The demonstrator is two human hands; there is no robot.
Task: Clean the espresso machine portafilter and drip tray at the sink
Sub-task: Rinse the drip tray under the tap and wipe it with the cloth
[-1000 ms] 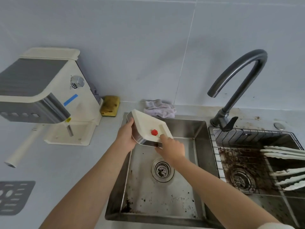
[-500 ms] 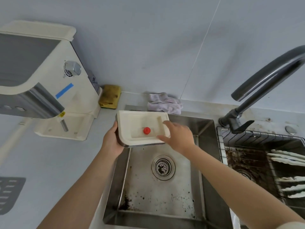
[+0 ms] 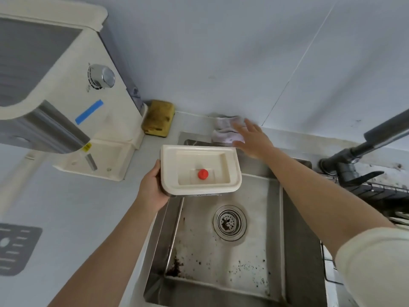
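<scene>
A pale sleeve covers the right upper arm at the near right edge, and both forearms stretch forward over a steel sink. Dark coffee grounds are spattered across the sink's near floor and bunch in its near-left corner; the round drain strainer sits farther back in the basin. On the bench to the left of the sink lies a grey slotted grille, cut off by the frame edge. The left hand grips the cream drip tray by its left end, fingers wrapped under it and thumb against the side, holding it roughly level in the air above the sink's far-left corner, hollow side up. A small red float stands in the tray's recess. Beyond the tray, the right hand is released, its fingers straight and spread and holding nothing; it hovers at the pale crumpled cloth on the ledge behind the sink, and whether the fingertips touch the cloth cannot be told. Left of the cloth, a stained yellow sponge leans at the wall, just beside the cream espresso machine, which fills the far left. At the right, a dark tap rises behind a wire rack.
</scene>
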